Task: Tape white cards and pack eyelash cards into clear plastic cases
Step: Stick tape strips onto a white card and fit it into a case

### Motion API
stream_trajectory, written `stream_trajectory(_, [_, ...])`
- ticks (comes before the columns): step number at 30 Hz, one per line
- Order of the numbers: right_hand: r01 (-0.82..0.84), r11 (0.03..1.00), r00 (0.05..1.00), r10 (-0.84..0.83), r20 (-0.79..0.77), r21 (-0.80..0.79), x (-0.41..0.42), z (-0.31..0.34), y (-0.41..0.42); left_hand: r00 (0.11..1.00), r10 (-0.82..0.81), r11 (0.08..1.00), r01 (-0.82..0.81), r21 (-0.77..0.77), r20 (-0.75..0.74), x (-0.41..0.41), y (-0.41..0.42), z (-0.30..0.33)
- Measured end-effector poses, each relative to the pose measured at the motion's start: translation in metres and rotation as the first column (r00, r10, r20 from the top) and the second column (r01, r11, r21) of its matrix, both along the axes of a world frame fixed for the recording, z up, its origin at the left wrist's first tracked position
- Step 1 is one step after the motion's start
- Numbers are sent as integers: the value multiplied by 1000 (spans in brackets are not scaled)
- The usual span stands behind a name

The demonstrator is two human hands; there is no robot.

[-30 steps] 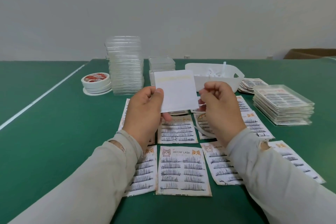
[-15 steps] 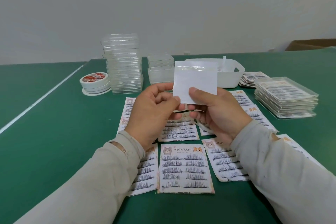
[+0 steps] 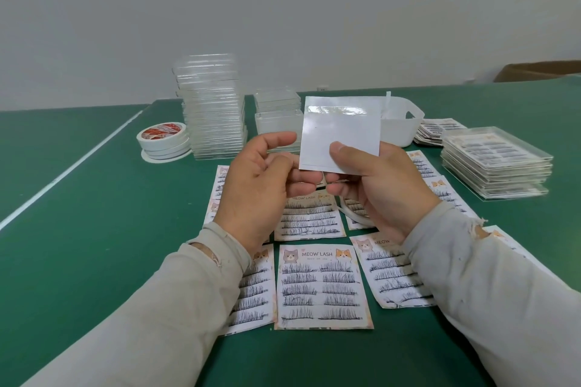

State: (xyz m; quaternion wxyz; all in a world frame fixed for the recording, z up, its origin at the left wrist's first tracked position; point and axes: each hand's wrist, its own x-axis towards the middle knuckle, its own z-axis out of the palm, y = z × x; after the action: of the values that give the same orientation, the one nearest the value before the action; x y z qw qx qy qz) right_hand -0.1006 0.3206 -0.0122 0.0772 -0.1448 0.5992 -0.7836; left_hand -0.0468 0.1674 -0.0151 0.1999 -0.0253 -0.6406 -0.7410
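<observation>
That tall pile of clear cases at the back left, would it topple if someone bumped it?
Probably. The tall stack is much higher than it is wide, and its upper cases sit slightly askew, so a sideways nudge could slide them off. The cases look like smooth, hard plastic, likely slippery against each other. Each seems light, so little would hold them down.

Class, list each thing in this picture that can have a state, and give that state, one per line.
white card: held up, glossy strip across top
right hand: pinches the card
left hand: fingers loosely curled, beside the card
empty clear cases: stacked
filled cases: stacked
eyelash cards: flat on table
</observation>
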Motion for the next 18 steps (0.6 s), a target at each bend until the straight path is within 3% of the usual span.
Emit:
stream_trajectory(10, [7, 999, 1000, -7, -8, 39, 3, 1, -3, 998, 57, 994, -59, -94, -30, 0, 0, -3])
stream_trajectory(18, [-9, 999, 998, 11, 64, -44, 2, 5, 1, 997, 68, 994, -70, -88, -29, 0, 0, -3])
